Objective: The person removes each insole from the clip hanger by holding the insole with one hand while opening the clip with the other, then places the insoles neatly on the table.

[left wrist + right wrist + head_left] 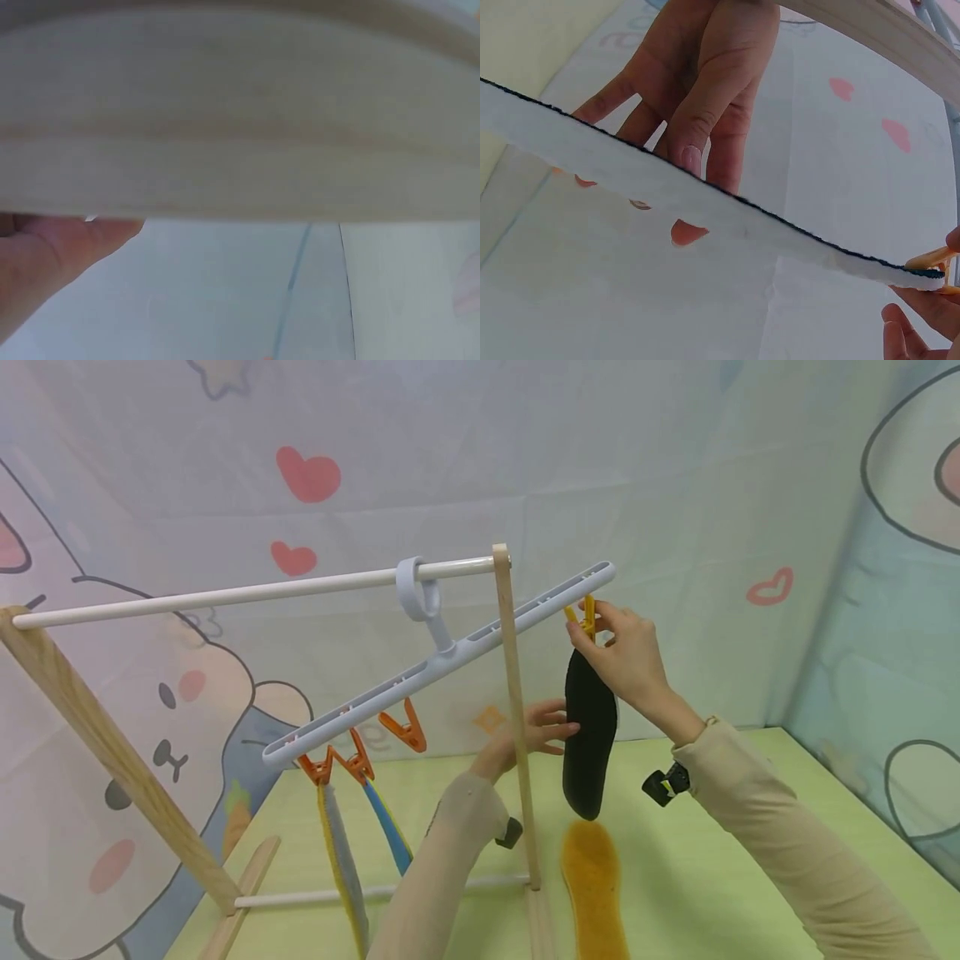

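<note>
My right hand [630, 652] pinches a yellow clothespin [588, 617] just below the raised right end of a pale grey hanger [450, 657]. From the clothespin hangs a black insole [591, 735]; the right wrist view shows its thick white underside [727, 217] and the clothespin at its end. My left hand [543, 727] reaches behind the rack's wooden post, fingers extended, fingertips at the insole's left edge. In the left wrist view, the wooden post [240, 165] blocks most of that hand [60, 255]. The hanger tilts, hooked over the rack's white rod [225, 597].
Orange clothespins hang at the hanger's low left end; one holds a grey-and-yellow insole [343, 860], another a blue-and-yellow insole [388, 827]. A third orange clothespin [407, 729] holds nothing. An orange-yellow insole [592, 885] lies on the green table [712, 860], right of the wooden post [515, 710].
</note>
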The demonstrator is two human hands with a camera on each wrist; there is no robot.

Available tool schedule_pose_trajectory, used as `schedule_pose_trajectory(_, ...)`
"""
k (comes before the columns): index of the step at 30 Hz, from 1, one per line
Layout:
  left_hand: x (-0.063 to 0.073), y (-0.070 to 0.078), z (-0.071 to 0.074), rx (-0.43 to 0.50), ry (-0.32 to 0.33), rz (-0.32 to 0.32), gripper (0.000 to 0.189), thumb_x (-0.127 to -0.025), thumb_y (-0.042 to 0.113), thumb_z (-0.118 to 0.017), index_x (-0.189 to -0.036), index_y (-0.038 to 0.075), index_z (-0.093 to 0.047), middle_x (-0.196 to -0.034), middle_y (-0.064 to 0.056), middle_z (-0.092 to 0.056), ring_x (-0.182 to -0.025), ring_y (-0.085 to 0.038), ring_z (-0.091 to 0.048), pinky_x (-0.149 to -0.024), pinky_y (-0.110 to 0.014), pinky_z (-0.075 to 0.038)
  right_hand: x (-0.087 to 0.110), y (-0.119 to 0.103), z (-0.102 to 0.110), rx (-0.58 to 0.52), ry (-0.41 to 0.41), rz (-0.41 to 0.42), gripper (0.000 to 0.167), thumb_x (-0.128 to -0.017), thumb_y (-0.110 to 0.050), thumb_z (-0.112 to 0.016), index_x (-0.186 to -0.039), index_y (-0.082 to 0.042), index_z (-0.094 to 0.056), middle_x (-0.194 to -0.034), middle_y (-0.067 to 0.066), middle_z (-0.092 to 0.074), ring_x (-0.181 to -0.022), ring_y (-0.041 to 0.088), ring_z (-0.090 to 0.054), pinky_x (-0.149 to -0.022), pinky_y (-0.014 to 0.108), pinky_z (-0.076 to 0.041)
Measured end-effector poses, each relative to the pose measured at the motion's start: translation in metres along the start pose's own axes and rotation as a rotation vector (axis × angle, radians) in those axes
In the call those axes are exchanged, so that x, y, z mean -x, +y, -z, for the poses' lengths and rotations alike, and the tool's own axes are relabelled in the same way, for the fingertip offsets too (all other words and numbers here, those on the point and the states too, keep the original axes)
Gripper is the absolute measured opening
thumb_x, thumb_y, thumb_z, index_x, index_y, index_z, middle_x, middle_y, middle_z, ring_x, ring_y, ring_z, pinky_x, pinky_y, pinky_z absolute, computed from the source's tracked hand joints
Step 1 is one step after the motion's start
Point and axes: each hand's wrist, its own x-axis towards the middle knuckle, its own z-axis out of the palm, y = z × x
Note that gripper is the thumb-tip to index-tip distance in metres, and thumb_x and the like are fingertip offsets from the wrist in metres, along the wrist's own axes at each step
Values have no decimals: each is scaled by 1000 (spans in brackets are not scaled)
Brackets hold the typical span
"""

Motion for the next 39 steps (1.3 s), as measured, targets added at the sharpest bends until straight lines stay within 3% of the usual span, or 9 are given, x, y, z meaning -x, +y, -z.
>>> schedule_pose_trajectory(7, 11, 9, -4, 12, 45, -2, 37, -89, 5, -51, -125, -1, -45, -121, -26, -52, -99, -27, -58, -87, -45, -47, 0, -1, -2, 59, 27, 19, 26, -84, -20, -59, -91, 4, -61, -83, 23, -66, -77, 34, -57, -63, 42, -50)
schedule_pose_trajectory(18, 18, -4, -6, 89, 115, -12, 44, -89, 3, -50, -130, -5, -37, -125, -29, -44, -114, -38, -49, -93, -48, -42, 3, -1, -3, 101, 23, 49, 26, -83, -20, -59, -88, 6, -61, -82, 23, -66, -73, 34, -56, -60, 41, -49)
schedule_pose_trajectory(21, 23, -6, -5, 70, 119, -21, 44, -88, 2, -50, -130, -5, -37, -124, -29, -43, -111, -38, -51, -93, -49, -42, 2, -1, -3, 104, 38, 68, 24, -83, -18, -59, -84, 6, -61, -80, 22, -66, -71, 34, -57, -59, 40, -49)
schedule_pose_trajectory(26, 27, -17, -3, 39, 128, -28, 41, -87, 3, -53, -125, -4, -43, -119, -28, -48, -98, -26, -56, -89, -49, -44, 1, -2, -1, 98, 70, 95, 23, -82, -17, -60, -79, 5, -60, -74, 20, -65, -66, 32, -57, -56, 39, -48)
schedule_pose_trajectory(30, 15, -42, 4, 56, 145, -43, 38, -86, 8, -56, -121, -2, -45, -113, -25, -52, -96, -25, -57, -86, -48, -47, 1, -2, -1, 101, 49, 91, 24, -83, -18, -59, -80, 6, -60, -74, 20, -65, -67, 32, -57, -56, 39, -48)
schedule_pose_trajectory(34, -3, -81, 13, 90, 234, -119, 34, -81, 20, -65, -107, 3, -52, -101, -17, -60, -87, -24, -62, -72, -41, -53, 1, -3, -2, 107, 19, 68, 25, -85, -18, -57, -86, 6, -60, -80, 23, -66, -72, 34, -58, -57, 40, -48)
schedule_pose_trajectory(36, -3, -87, 14, 117, 317, -107, 34, -78, 21, -68, -105, 4, -55, -99, -15, -62, -84, -24, -63, -68, -39, -53, 1, -3, -2, 112, 9, 60, 26, -86, -19, -56, -88, 6, -60, -83, 23, -67, -73, 35, -58, -57, 41, -49)
schedule_pose_trajectory(39, 3, -85, 12, 158, 447, -62, 30, -79, 16, -66, -106, 3, -57, -98, -16, -63, -82, -22, -63, -67, -38, -54, 1, -3, -2, 117, 1, 52, 27, -86, -19, -55, -89, 7, -60, -84, 25, -66, -72, 36, -59, -56, 42, -49)
